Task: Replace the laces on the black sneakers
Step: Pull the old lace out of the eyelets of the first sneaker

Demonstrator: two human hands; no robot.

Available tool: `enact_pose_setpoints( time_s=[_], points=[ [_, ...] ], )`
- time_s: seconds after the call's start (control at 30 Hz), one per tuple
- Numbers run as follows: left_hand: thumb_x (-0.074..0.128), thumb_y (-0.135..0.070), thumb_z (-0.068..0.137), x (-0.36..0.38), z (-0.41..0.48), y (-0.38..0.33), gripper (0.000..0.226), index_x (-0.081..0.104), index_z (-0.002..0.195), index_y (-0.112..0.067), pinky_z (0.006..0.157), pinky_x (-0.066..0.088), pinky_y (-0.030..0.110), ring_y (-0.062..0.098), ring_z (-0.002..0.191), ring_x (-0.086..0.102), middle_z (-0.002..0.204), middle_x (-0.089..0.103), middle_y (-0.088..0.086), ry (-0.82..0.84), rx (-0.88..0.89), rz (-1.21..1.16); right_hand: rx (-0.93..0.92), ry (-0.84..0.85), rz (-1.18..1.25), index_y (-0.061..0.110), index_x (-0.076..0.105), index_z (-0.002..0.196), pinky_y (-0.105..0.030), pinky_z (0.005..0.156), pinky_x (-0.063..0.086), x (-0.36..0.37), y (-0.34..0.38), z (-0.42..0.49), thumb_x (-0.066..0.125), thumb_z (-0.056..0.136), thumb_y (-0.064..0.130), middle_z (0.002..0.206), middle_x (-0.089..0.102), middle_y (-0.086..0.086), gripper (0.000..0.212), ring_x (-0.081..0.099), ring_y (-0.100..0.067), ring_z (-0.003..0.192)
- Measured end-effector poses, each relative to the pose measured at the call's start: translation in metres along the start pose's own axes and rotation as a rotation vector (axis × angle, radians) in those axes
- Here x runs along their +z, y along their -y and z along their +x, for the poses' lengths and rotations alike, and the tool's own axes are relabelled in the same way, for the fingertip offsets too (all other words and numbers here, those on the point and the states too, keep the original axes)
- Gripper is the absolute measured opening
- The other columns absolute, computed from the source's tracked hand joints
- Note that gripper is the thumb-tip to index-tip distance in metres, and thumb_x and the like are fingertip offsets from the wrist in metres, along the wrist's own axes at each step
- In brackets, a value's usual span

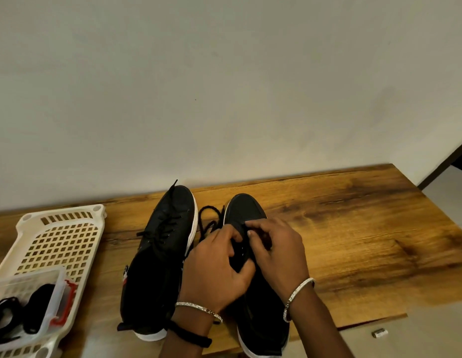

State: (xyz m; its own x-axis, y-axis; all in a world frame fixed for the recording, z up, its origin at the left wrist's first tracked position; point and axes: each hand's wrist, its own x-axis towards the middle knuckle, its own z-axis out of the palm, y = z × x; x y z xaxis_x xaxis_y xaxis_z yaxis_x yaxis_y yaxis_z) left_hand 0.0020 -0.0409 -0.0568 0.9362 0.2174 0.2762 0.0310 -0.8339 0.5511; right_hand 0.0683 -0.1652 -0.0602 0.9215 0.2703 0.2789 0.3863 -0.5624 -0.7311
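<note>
Holding black laces (8, 313), a clear tub (61, 286) in the white basket (57, 241); left grip (212, 270) and right grip (279, 251) pinching the sneaker's (246, 208) lace (209, 224)

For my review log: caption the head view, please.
Left hand grips the right sneaker, right hand pinches its black lace; left sneaker laced alongside.

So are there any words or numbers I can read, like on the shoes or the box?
None can be read.
Red and white mark on the shoe beside the basket: too blurred to read.
Small silver thing on the floor: dark marks, too small to read.
Other shoe, clear box: no writing shows.
</note>
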Motion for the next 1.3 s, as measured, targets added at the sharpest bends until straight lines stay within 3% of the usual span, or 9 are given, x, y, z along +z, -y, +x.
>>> enact_pose_setpoints(
  time_s=[0.27,0.47,0.63,0.77,0.83,0.93,1.03,1.17,1.3],
  points=[
    [0.059,-0.033,0.07,-0.003,0.0,0.009,0.013,0.058,0.079,-0.023,0.046,0.049,0.032,0.01,0.049,0.053,0.058,0.053,-0.01,-0.109,-0.061,-0.181,0.062,0.2,-0.244,0.031,0.06,0.135,-0.023,0.08,0.038,0.009,0.014,0.001,0.052,0.099,0.024,0.118,0.056,0.006,0.038,0.048,-0.018,0.113],
    [0.06,-0.03,0.071,-0.005,-0.001,0.013,0.01,0.056,0.077,-0.023,0.044,0.047,0.032,0.013,0.046,0.05,0.054,0.049,-0.006,-0.106,-0.035,-0.191,0.081,0.121,-0.313,0.031,0.07,0.111,-0.028,0.07,0.044,0.007,0.024,-0.001,0.054,0.099,0.033,0.103,0.062,0.009,0.019,0.058,-0.015,0.097],
    [0.064,-0.023,0.072,-0.005,-0.001,0.014,0.012,0.052,0.075,-0.021,0.043,0.044,0.036,0.018,0.045,0.047,0.052,0.046,-0.003,-0.131,-0.047,-0.197,0.461,-0.212,0.273,0.02,0.072,0.079,-0.031,0.066,0.052,0.011,0.012,0.001,0.069,0.091,0.024,0.069,0.071,0.006,0.013,0.066,-0.009,0.065],
    [0.063,-0.026,0.071,-0.004,-0.001,0.012,0.012,0.052,0.074,-0.022,0.044,0.044,0.036,0.02,0.047,0.046,0.051,0.045,-0.002,-0.143,-0.064,-0.207,0.784,-0.169,0.621,0.015,0.072,0.08,-0.031,0.059,0.049,0.002,-0.001,0.007,0.072,0.089,0.021,0.071,0.072,-0.002,0.011,0.062,-0.012,0.059],
    [0.067,-0.027,0.073,-0.004,-0.001,0.012,0.015,0.053,0.073,-0.023,0.044,0.045,0.034,0.016,0.046,0.047,0.051,0.046,-0.004,-0.141,-0.065,-0.211,0.669,-0.155,0.39,0.023,0.071,0.092,-0.033,0.068,0.054,0.0,-0.001,0.007,0.077,0.083,0.026,0.087,0.07,0.001,0.011,0.065,-0.013,0.074],
    [0.073,-0.025,0.079,-0.003,0.0,0.012,0.02,0.054,0.074,-0.024,0.044,0.046,0.03,0.011,0.048,0.051,0.052,0.048,-0.006,-0.14,-0.059,-0.181,0.259,-0.091,-0.002,0.032,0.063,0.118,-0.028,0.083,0.047,0.0,0.011,0.004,0.078,0.078,0.026,0.111,0.049,0.007,0.043,0.051,-0.009,0.1],
    [0.073,-0.024,0.08,-0.004,0.001,0.012,0.019,0.054,0.074,-0.023,0.045,0.047,0.032,0.011,0.048,0.051,0.052,0.048,-0.007,-0.146,-0.06,-0.193,-0.006,0.012,-0.222,0.031,0.07,0.114,-0.033,0.088,0.049,0.007,0.016,0.0,0.079,0.078,0.021,0.115,0.047,0.004,0.038,0.045,-0.016,0.108],
    [0.07,-0.025,0.08,-0.003,0.001,0.012,0.018,0.053,0.073,-0.023,0.045,0.047,0.036,0.013,0.047,0.05,0.052,0.048,-0.006,-0.147,-0.067,-0.198,-0.031,-0.031,-0.282,0.025,0.076,0.096,-0.038,0.076,0.051,0.012,0.014,-0.001,0.08,0.079,0.018,0.105,0.057,0.003,0.019,0.051,-0.022,0.101],
    [0.061,-0.032,0.078,-0.004,0.001,0.011,0.016,0.05,0.071,-0.024,0.045,0.047,0.037,0.015,0.045,0.049,0.051,0.047,-0.004,-0.146,-0.062,-0.209,-0.05,0.062,-0.333,0.023,0.076,0.107,-0.039,0.081,0.051,0.018,0.014,-0.002,0.076,0.081,0.014,0.106,0.063,0.003,0.027,0.052,-0.024,0.104]
  ],
)
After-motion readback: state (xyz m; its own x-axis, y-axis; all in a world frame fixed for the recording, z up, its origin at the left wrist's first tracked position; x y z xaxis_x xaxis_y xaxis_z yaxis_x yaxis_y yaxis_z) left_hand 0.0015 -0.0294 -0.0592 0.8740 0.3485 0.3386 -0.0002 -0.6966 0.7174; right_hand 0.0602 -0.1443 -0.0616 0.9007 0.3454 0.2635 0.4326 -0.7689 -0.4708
